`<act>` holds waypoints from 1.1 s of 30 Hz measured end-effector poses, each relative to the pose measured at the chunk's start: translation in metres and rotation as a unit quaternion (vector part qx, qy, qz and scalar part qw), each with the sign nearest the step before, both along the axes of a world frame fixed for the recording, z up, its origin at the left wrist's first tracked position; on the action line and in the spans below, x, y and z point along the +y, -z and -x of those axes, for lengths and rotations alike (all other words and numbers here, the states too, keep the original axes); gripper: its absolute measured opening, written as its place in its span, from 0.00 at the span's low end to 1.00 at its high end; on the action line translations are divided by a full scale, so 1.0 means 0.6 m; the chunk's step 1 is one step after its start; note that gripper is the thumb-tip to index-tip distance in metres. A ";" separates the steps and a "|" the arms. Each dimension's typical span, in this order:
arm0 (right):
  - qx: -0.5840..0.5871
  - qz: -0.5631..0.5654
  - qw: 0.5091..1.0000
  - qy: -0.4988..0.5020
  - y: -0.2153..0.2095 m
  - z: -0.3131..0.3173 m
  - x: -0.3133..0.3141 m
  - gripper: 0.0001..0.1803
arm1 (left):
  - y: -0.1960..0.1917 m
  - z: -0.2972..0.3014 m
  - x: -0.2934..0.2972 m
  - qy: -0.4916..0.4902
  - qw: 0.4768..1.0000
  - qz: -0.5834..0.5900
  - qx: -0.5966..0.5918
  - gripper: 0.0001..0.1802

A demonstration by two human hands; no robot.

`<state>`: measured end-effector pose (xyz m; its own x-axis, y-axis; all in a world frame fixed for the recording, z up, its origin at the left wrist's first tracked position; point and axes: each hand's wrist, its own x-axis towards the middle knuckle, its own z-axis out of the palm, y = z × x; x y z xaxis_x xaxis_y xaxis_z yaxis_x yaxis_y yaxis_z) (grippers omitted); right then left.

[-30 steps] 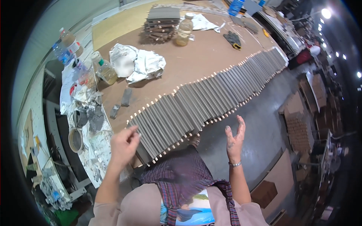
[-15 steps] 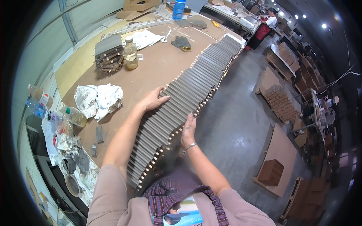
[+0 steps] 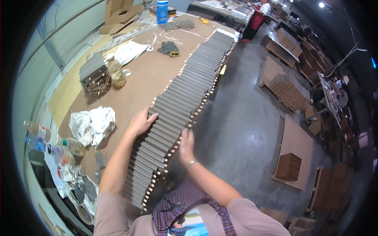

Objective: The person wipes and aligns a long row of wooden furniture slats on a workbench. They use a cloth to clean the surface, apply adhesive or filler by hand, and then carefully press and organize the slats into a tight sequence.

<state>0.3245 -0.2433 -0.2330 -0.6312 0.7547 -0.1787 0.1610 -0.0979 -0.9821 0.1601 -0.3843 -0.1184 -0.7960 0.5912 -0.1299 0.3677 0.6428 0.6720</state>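
Note:
A long row of grey-brown sticks [image 3: 185, 88] with pale wooden ends lies side by side along the table's right edge. It runs from near my body to the far corner, its borders stepped in places. My left hand [image 3: 142, 122] presses at the row's left border, thumb stretched over the sticks and fingers along their ends. Against the right border my right hand [image 3: 186, 146] rests with its fingers straight and upright, touching the pale ends. Both hands are open, one on each side of the same stretch.
Left on the brown table [image 3: 145, 78] are a stack of sticks [image 3: 94, 76], a bottle of yellowish liquid [image 3: 115, 72] and a crumpled white cloth [image 3: 92, 125]. A dark glove [image 3: 168, 48] lies farther off. Grey floor [image 3: 232, 129] borders the row's right side. A person [image 3: 258, 17] stands beyond.
My view has turned, so the table and row sit farther left in the picture. Both hands stay at the row's two borders, with little visible movement along it.

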 end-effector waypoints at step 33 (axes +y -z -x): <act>-0.030 -0.038 0.999 0.024 -0.070 0.270 0.381 0.41 | 0.061 0.330 0.408 0.046 0.992 -0.063 -0.098 0.40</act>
